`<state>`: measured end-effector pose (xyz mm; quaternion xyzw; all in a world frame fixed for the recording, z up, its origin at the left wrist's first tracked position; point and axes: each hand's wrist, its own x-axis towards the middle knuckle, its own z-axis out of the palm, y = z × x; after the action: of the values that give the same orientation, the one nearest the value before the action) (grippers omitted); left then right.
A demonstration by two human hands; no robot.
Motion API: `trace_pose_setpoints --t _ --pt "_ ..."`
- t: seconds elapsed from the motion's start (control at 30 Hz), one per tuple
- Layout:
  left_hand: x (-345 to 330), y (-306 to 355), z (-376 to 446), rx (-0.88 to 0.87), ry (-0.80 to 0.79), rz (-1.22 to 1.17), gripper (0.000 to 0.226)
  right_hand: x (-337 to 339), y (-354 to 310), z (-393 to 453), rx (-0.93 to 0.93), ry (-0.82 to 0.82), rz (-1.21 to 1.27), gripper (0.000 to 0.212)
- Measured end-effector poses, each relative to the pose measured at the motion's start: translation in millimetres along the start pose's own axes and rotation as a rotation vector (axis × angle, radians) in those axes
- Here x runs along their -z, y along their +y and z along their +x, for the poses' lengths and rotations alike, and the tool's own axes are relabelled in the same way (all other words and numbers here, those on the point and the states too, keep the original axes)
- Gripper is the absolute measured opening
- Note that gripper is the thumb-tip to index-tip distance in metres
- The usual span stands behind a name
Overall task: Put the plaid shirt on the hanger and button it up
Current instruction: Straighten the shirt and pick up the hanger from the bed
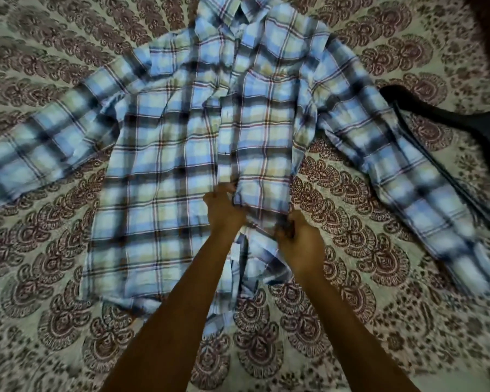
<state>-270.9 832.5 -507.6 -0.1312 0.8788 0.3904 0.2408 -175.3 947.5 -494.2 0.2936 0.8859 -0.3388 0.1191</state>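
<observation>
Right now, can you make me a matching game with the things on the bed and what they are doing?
Things:
1. plaid shirt
2. hanger
3. left hand
4. right hand

States:
A. lies partly under a sleeve, outside the shirt
B. spread flat on the patterned bedsheet
C. grips the front edge lower down, nearer the hem
D. grips the front edge a bit higher up

Pairs: 1-B, 2-A, 3-D, 4-C

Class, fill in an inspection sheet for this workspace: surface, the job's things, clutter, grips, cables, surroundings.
Surface: cream bedspread with maroon floral print.
Job's things: blue-and-white plaid cotton shirt lying spread out, front open low down; black plastic hanger lying beside its right sleeve, not inside the shirt.
Clutter: nothing seen.
Grips: left hand and right hand both pinch the shirt's front edges.
Cables: nothing seen.
Surroundings: dark shape at top right corner, unclear.
</observation>
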Motion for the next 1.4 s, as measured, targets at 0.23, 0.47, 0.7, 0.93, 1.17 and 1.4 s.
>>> trace_pose_setpoints --t 0.23,0.47,0.7,0.93,1.17,1.4 --pt "60.5 -49.5 -3.9 0.199 -0.027 -0.886 0.016 11.2 -32.9 -46.1 0.055 -0.560 0.870 0.016" --pt "66.2 -89.7 -65.3 0.440 -0.336 -0.382 0.021 -49.3 18.6 -63.9 0.105 -0.362 -0.180 0.094" --pt "57.9 -104.7 -71.6 0.323 -0.351 -0.249 0.045 -74.4 12.0 -75.5 -0.037 -0.052 -0.117 0.066" --pt "50.6 -96.7 -78.1 0.255 -0.276 -0.319 0.019 -46.0 15.6 -89.8 -0.015 0.317 0.304 0.021" --pt "63.7 -123.1 -113.5 0.133 -0.412 -0.229 0.026 11.0 105.4 -128.1 -0.284 0.530 -0.037 0.035" --pt "49.4 -143.3 -111.1 0.178 -0.313 -0.198 0.009 -12.3 120.3 -109.6 -0.321 0.352 0.015 0.060"
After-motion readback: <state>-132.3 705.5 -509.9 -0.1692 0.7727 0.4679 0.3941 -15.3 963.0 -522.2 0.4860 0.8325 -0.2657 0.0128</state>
